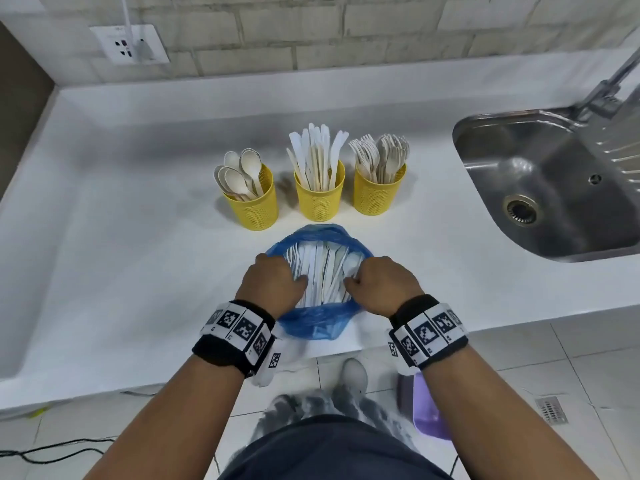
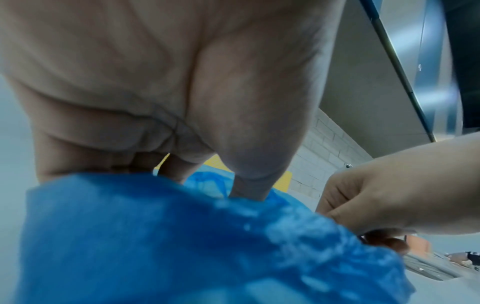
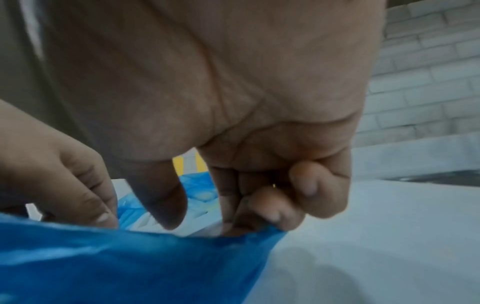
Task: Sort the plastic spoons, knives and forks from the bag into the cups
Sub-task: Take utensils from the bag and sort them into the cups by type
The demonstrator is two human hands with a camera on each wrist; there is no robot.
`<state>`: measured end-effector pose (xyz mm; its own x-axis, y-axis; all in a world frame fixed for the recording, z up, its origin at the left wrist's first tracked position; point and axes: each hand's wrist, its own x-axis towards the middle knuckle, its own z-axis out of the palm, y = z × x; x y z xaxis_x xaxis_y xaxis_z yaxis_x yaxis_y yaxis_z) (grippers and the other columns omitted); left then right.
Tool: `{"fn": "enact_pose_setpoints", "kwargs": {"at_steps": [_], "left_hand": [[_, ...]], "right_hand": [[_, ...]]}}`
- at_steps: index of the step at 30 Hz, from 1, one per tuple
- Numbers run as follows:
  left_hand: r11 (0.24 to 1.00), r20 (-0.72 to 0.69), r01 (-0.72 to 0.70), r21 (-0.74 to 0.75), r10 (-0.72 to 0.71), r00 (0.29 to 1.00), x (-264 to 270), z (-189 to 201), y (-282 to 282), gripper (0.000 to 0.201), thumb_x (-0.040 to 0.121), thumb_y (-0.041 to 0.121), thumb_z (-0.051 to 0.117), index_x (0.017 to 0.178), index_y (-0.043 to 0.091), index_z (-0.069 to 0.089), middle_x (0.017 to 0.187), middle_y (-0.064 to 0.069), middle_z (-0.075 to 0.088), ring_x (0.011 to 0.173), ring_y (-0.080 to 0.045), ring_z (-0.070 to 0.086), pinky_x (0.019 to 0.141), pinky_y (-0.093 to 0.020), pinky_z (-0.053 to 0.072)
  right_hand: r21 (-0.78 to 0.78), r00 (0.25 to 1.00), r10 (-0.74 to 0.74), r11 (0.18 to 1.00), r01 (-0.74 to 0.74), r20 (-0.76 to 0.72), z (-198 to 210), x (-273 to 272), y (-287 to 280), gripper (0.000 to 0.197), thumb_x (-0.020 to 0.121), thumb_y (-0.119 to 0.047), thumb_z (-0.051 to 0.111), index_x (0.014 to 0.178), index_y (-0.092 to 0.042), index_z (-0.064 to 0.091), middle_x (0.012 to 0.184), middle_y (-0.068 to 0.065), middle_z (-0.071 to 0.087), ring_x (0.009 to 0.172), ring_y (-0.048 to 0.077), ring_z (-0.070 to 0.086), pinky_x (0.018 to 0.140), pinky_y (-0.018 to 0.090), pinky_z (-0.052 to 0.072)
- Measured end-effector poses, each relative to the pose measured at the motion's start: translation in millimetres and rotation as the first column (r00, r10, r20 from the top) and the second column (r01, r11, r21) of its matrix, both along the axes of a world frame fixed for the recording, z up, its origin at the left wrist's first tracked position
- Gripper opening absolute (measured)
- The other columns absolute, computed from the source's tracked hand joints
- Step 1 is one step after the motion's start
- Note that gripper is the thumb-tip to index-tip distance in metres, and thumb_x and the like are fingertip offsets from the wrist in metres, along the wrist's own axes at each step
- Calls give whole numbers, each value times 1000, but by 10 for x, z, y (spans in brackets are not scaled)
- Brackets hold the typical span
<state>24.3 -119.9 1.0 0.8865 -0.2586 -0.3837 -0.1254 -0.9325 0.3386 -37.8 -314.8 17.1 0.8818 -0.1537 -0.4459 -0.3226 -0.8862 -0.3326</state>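
Blue bag (image 1: pixel 313 325); 3 yellow perforated cups (image 1: pixel 320 199); white and cream cutlery (image 1: pixel 317 157); black wristbands (image 1: pixel 429 336) with black-and-white square markers.

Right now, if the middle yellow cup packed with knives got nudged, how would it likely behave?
The middle cup probably tips fairly easily: the knives stand far above its rim, making it top-heavy. It likely weighs little, being perforated and filled with plastic. On the smooth counter it may slide before it tips.
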Motion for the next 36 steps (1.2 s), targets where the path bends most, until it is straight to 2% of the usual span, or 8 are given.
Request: {"fn": "enact_pose_setpoints", "kwargs": {"at_steps": [4, 10, 13, 15, 18, 23, 32, 36], "left_hand": [[1000, 9, 2, -23, -2, 1000, 18, 5, -49, 29, 93, 36, 64, 78, 12, 55, 85, -9, 64, 86, -28, 64, 69, -30, 45], [997, -61, -18, -72, 13, 998, -25, 47, -97, 28, 86, 29, 70, 70, 11, 57, 65, -2, 57, 70, -23, 61, 61, -28, 42], [995, -53, -40, -87, 36, 998, -54, 45, -107, 32, 85, 29, 71, 66, 13, 52, 64, -1, 55, 63, -19, 55, 54, -28, 36], [995, -61, -37, -88, 31, 998, -57, 58, -122, 30, 86, 29, 71, 68, 12, 54, 66, 0, 55, 65, -20, 55, 57, -28, 38], [993, -79, -48, -107, 40, 996, -53, 57, -142, 24, 85, 29, 71, 76, 10, 61, 69, 0, 56, 73, -23, 59, 64, -29, 42], [978, -121, -111, -177, 90, 989, -35, -2, -126, 20, 85, 26, 66, 91, 7, 69, 83, -7, 67, 83, -25, 64, 71, -30, 47], [952, -89, -195, -238, 178, 980, -34, -100, -133, 41, 72, 29, 73, 107, 11, 62, 97, -6, 69, 89, -27, 67, 72, -31, 52], [953, -82, -189, -239, 174, 981, -26, -78, -131, 24, 75, 19, 74, 94, 14, 62, 90, -4, 67, 82, -25, 65, 67, -28, 47]], "right_hand": [[173, 983, -180, 968, 181, -17, -44, 64, 99, 41, 92, -39, 64, 60, -17, 49, 64, 0, 54, 72, 24, 60, 63, 28, 39], [275, 955, -295, 921, 277, 27, -63, 87, 261, 43, 89, -24, 70, 57, -15, 43, 54, -1, 48, 55, 15, 51, 49, 25, 31], [283, 940, -335, 909, 307, 58, -59, 98, 320, 27, 89, -31, 74, 86, -11, 56, 82, 2, 62, 83, 23, 63, 62, 26, 42], [258, 940, -336, 914, 313, 50, -98, 109, 355, 56, 86, -35, 78, 123, -3, 50, 115, 10, 64, 109, 28, 63, 81, 30, 49], [229, 941, -330, 925, 305, 80, -173, 96, 410, 78, 82, -29, 81, 138, -2, 35, 136, 20, 51, 125, 34, 55, 96, 37, 50], [299, 919, -385, 890, 344, 86, -238, 98, 354, 63, 81, -15, 75, 129, -3, 37, 119, 18, 62, 109, 36, 63, 77, 32, 45], [310, 914, -391, 886, 343, 105, -261, 100, 401, 70, 88, -13, 69, 143, 0, 28, 117, 18, 64, 107, 37, 65, 78, 33, 49], [330, 900, -423, 869, 369, 106, -235, 90, 381, 58, 88, -7, 68, 136, -3, 36, 104, 10, 60, 103, 34, 65, 79, 34, 50]]}}
